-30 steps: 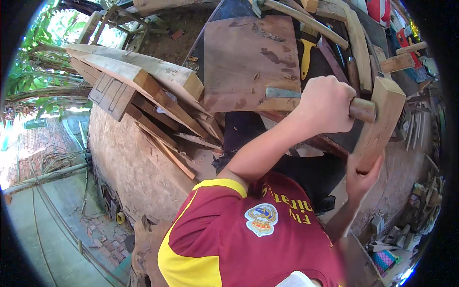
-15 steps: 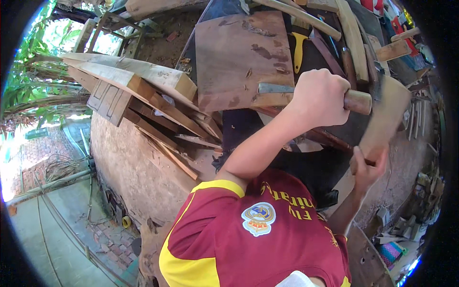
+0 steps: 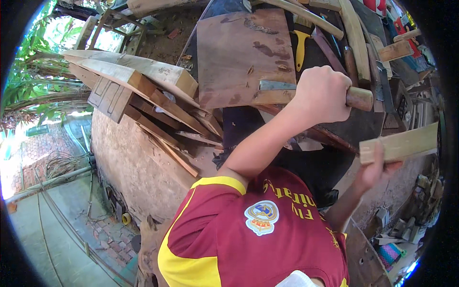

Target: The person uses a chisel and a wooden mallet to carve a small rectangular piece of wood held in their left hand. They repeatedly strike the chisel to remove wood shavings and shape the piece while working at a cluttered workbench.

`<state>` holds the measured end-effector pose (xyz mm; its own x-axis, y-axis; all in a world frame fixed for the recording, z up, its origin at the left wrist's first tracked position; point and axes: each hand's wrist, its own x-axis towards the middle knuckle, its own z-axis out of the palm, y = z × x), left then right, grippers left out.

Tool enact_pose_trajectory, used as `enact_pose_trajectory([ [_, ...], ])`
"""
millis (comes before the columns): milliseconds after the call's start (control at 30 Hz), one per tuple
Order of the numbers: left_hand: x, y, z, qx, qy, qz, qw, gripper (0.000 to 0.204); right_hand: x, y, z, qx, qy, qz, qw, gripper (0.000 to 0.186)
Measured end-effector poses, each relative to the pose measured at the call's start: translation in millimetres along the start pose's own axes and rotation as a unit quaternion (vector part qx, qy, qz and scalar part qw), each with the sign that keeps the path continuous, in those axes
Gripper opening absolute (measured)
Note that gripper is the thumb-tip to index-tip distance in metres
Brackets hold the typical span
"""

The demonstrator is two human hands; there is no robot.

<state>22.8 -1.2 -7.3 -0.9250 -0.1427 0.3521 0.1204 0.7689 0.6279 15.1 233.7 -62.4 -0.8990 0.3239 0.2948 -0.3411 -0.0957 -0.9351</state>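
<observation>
My left hand point(image 3: 321, 93) is a closed fist around a round wooden handle point(image 3: 361, 98), whose end sticks out to the right. Just left of the fist a flat metal blade point(image 3: 276, 85) lies along a wooden strip at the edge of a square brown board point(image 3: 236, 57); I cannot tell whether it joins the handle. Lower right, my right hand point(image 3: 373, 170) grips a pale rectangular wood block point(image 3: 406, 143), held sideways and clear of the fist, its fingers wrapped on the near end.
Angled timber offcuts point(image 3: 162, 76) pile up left of the board. A yellow-handled flat tool point(image 3: 300, 50), other tools and wooden lengths point(image 3: 355, 43) crowd the bench's back right. Black cloth point(image 3: 306, 167) hangs below the bench edge; more scrap wood point(image 3: 406, 225) lies at lower right.
The wood block has swung from upright beside my fist down and rightward to nearly horizontal. My right hand turned with it; my left fist rose slightly and stayed closed on the handle.
</observation>
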Motion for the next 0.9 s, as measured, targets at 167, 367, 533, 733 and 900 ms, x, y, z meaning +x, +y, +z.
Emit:
enact_pose_trajectory([
  [167, 0.0, -2.5, 1.6, 0.016, -0.005, -0.011, 1.0, 0.014, -6.3, -13.8, -12.9, -0.32, -0.236, -0.061, 0.916, 0.073],
  [367, 3.1, -0.8, -0.4, 0.009, 0.008, 0.0, 1.0, 0.014, -7.4, 18.9, -8.8, -0.249, -0.035, -0.141, 0.958, 0.073],
  [533, -3.9, -2.5, -2.7, -0.025, 0.019, 0.002, 0.999, 0.013, -19.5, -20.8, -3.7, -0.353, -0.245, -0.066, 0.901, 0.067],
  [733, -1.6, -0.1, -3.1, -0.031, 0.01, 0.008, 0.999, 0.012, -25.6, -22.8, 11.7, -0.303, -0.167, -0.058, 0.937, 0.067],
  [900, -6.2, -1.5, -8.6, -0.04, 0.016, 0.014, 0.999, 0.013, 1.6, -36.0, -19.3, -0.384, -0.194, -0.077, 0.899, 0.067],
])
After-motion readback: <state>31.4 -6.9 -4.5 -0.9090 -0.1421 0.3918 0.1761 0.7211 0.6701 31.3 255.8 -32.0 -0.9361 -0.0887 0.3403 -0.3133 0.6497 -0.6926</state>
